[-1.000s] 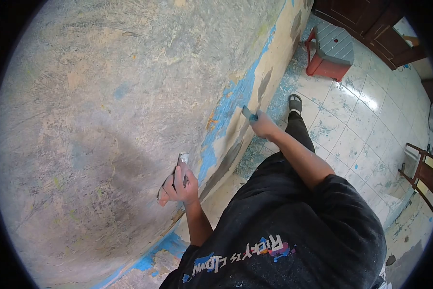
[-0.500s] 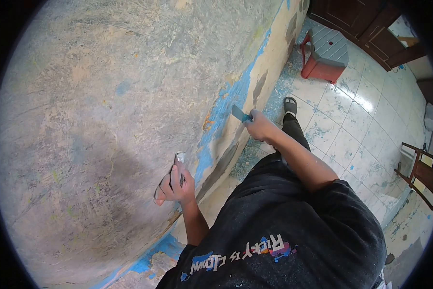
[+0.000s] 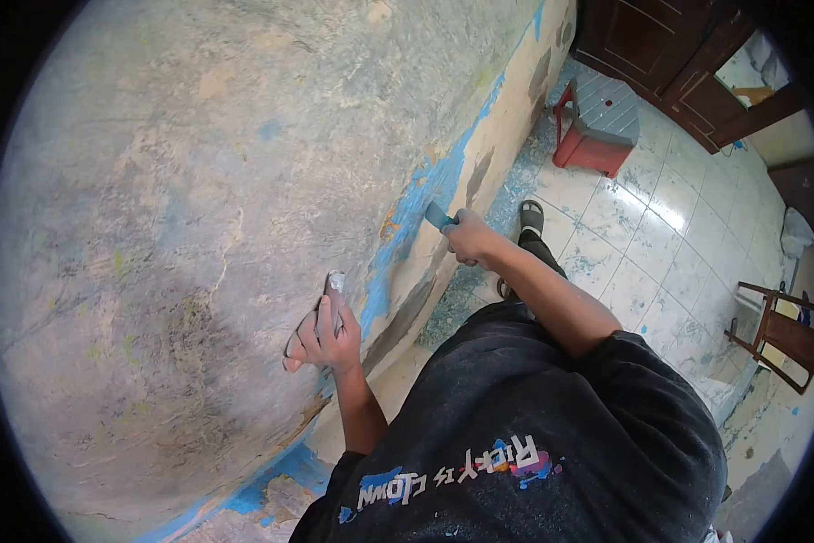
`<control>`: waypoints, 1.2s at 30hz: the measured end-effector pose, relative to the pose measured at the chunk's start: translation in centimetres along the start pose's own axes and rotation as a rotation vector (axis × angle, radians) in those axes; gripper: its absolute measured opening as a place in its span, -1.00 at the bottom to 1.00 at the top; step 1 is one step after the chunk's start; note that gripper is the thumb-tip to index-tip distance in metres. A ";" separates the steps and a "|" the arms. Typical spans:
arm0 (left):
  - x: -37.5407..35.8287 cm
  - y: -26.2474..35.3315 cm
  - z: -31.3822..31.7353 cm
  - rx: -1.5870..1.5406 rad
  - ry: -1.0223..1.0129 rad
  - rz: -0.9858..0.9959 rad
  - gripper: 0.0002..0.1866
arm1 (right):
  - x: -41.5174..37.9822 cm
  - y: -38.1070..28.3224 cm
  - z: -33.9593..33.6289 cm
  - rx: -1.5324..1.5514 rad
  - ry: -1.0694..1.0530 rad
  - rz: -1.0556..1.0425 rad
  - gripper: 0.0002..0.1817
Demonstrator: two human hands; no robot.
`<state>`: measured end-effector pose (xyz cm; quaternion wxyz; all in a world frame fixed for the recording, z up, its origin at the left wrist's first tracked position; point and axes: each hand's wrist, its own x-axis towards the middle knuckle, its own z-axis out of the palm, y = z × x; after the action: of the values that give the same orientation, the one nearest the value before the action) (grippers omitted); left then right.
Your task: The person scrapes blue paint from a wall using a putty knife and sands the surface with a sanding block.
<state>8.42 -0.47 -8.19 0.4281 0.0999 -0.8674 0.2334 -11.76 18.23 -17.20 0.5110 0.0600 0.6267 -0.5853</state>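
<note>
My left hand (image 3: pixel 323 337) presses against the scraped wall (image 3: pixel 171 208), its fingers closed around a small grey scraper (image 3: pixel 335 282) whose tip points up along the surface. My right hand (image 3: pixel 468 238) is further along the wall, gripping a blue-bladed scraper (image 3: pixel 437 215) that touches the band of blue paint (image 3: pixel 416 204) near the wall's lower part. Both arms reach out from my black printed T-shirt (image 3: pixel 524 425).
White floor tiles (image 3: pixel 642 226) are strewn with blue paint flakes along the wall's foot. A red stool with a grey top (image 3: pixel 597 122) stands by a dark wooden door (image 3: pixel 660 45). A wooden chair (image 3: pixel 778 330) is at the right. My sandalled foot (image 3: pixel 530 217) is near the wall.
My right hand with the blue scraper has moved left and closer to the wall, onto the blue paint band. My left hand has shifted slightly up the wall.
</note>
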 end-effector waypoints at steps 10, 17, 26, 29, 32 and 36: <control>0.2 0.1 -0.3 -0.088 0.038 -0.071 -0.80 | 2.1 0.6 0.6 0.059 -0.056 0.084 -0.79; 0.6 0.1 -0.2 -0.116 0.046 -0.097 -0.77 | 2.0 0.1 1.2 0.035 -0.019 0.116 -0.82; 0.7 0.2 -0.9 -0.149 0.038 -0.124 -0.78 | 1.6 -0.1 0.8 0.103 -0.053 0.110 -0.90; 0.6 0.1 -1.2 -0.177 0.030 -0.108 -0.75 | 2.2 0.2 0.1 0.147 -0.078 0.129 -0.92; 0.7 0.0 -1.0 -0.171 0.035 -0.117 -0.74 | 1.2 -0.7 0.8 0.145 -0.076 0.103 -0.93; 0.8 0.2 -1.8 -0.152 0.006 -0.144 -0.73 | 6.7 3.1 -0.4 0.168 -0.061 0.167 -0.93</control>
<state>9.08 0.62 -6.70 0.4528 0.1285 -0.8718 0.1360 -13.08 16.01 -24.08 0.5700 0.1366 0.5523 -0.5928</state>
